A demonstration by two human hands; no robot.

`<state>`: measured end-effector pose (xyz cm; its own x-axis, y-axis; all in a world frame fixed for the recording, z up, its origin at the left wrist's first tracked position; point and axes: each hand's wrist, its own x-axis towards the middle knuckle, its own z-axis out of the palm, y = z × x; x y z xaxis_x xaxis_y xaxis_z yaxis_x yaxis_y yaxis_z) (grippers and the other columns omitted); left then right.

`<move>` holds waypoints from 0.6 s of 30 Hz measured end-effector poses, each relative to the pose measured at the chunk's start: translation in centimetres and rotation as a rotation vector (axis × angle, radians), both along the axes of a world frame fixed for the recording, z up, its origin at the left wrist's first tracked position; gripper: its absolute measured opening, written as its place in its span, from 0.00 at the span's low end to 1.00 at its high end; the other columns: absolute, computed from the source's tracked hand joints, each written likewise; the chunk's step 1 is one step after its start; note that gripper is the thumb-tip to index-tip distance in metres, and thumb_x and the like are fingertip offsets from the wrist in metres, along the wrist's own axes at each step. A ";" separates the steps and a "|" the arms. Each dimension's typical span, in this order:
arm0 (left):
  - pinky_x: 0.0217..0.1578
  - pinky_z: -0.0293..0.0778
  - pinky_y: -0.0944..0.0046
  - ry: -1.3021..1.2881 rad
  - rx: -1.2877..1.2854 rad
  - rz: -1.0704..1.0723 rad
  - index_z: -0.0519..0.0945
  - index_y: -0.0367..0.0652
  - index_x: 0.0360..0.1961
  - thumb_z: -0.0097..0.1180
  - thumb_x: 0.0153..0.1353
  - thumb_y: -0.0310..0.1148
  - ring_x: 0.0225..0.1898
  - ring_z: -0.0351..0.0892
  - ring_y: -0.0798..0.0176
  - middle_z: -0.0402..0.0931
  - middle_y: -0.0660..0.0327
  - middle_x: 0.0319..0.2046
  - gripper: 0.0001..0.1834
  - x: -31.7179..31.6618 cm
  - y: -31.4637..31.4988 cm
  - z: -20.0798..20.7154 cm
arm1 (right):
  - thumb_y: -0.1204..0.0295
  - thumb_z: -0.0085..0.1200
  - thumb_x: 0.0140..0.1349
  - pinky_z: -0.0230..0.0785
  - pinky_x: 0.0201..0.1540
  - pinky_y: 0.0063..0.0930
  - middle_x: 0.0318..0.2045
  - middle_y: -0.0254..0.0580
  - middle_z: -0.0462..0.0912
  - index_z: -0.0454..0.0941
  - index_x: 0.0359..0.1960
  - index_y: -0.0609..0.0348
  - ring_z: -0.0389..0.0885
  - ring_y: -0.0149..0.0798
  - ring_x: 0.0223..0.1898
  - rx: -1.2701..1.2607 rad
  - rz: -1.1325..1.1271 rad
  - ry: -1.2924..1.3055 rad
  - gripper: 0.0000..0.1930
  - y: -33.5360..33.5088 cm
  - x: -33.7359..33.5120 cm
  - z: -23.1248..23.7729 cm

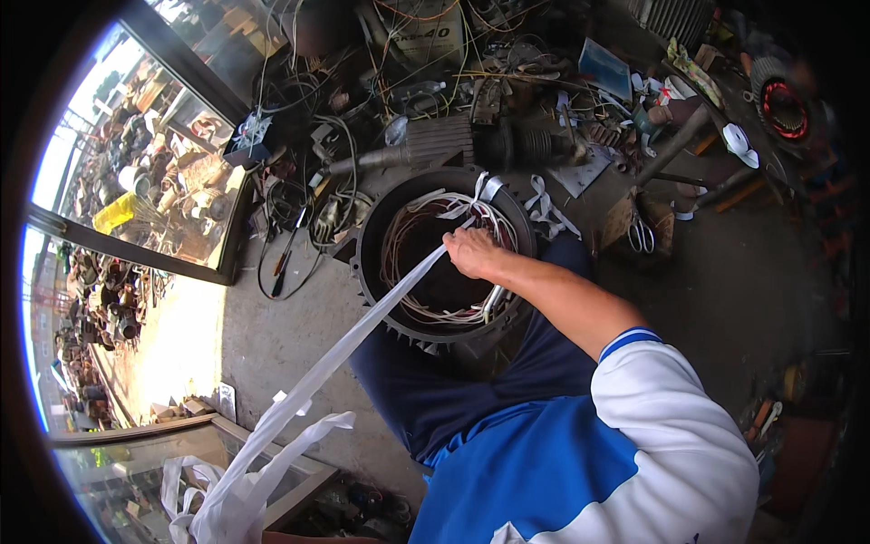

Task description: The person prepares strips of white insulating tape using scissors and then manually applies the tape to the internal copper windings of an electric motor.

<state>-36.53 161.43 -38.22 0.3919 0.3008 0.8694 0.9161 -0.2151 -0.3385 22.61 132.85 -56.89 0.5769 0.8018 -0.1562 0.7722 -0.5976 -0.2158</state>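
A round dark motor housing [370,225] lies between my legs, a ring of pale winding wires [391,263] inside it. White tape is tied around the windings at the far rim. My right hand [469,252] is closed over the windings' right side, gripping a long white cloth tape [353,340]. From there the tape runs taut to the lower left, where loose loops of it bunch together. Only a sliver of my left forearm [313,539] shows at the bottom edge; the hand itself is hidden behind the tape or outside the picture.
A ribbed motor part [439,140] lies beyond the housing among cables and scrap. Scissors [641,234] rest on a box at the right; a screwdriver [288,249] lies at the left. Glass doors [195,265] stand on the left. A wound stator [784,109] sits far right.
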 end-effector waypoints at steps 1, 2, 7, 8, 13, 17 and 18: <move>0.55 0.76 0.61 0.028 -0.080 0.122 0.78 0.35 0.56 0.60 0.66 0.39 0.50 0.82 0.56 0.82 0.54 0.47 0.23 -0.3 -0.1 -0.3 | 0.69 0.48 0.66 0.78 0.46 0.53 0.41 0.56 0.85 0.82 0.45 0.62 0.86 0.56 0.45 -0.029 0.053 -0.039 0.14 -0.2 -0.1 -1.5; 0.54 0.76 0.60 0.056 -0.159 0.252 0.78 0.35 0.55 0.60 0.65 0.40 0.49 0.82 0.56 0.82 0.54 0.47 0.23 -0.7 -0.4 -0.6 | 0.68 0.49 0.65 0.79 0.44 0.52 0.38 0.54 0.85 0.82 0.40 0.60 0.87 0.55 0.43 -0.024 0.096 0.029 0.12 1.0 -1.2 -0.3; 0.54 0.75 0.61 -0.669 -0.846 -0.662 0.79 0.36 0.52 0.57 0.67 0.43 0.48 0.81 0.53 0.82 0.52 0.46 0.21 14.1 -9.5 -1.1 | 0.70 0.56 0.57 0.78 0.33 0.43 0.26 0.46 0.82 0.78 0.25 0.57 0.84 0.53 0.31 0.857 0.470 0.161 0.05 6.2 -13.2 11.2; 0.55 0.75 0.61 -0.513 -0.973 -0.594 0.78 0.37 0.56 0.53 0.71 0.41 0.49 0.80 0.56 0.80 0.54 0.47 0.21 16.1 -11.4 -2.7 | 0.69 0.57 0.57 0.78 0.32 0.43 0.26 0.44 0.80 0.78 0.26 0.58 0.83 0.52 0.30 0.896 0.618 0.204 0.06 6.2 -16.6 15.3; 0.53 0.76 0.62 -0.610 -1.601 -1.012 0.79 0.40 0.56 0.54 0.70 0.40 0.49 0.80 0.60 0.81 0.57 0.46 0.19 28.8 -21.5 -7.8 | 0.72 0.57 0.63 0.78 0.46 0.42 0.33 0.46 0.83 0.79 0.32 0.61 0.84 0.48 0.39 0.965 1.036 0.653 0.05 2.6 -30.2 22.0; 0.50 0.76 0.63 -0.821 -1.524 -1.081 0.80 0.39 0.53 0.57 0.66 0.39 0.46 0.80 0.60 0.81 0.58 0.44 0.19 25.7 -16.4 -7.1 | 0.74 0.60 0.61 0.80 0.43 0.42 0.39 0.49 0.83 0.78 0.48 0.64 0.85 0.49 0.40 1.345 0.837 0.275 0.14 3.3 -21.9 23.8; 0.50 0.76 0.64 -0.803 -1.371 -1.036 0.80 0.39 0.52 0.58 0.65 0.38 0.46 0.80 0.61 0.81 0.58 0.43 0.18 23.4 -14.2 -6.0 | 0.75 0.60 0.61 0.81 0.39 0.41 0.37 0.48 0.82 0.78 0.48 0.64 0.85 0.50 0.39 1.216 0.733 0.219 0.14 3.2 -18.3 21.9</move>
<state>-13.17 147.26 -44.19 0.5263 0.7912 0.3115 0.0996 -0.4212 0.9015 4.32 136.07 -35.03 0.0369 0.6000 0.7992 0.7046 0.5515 -0.4466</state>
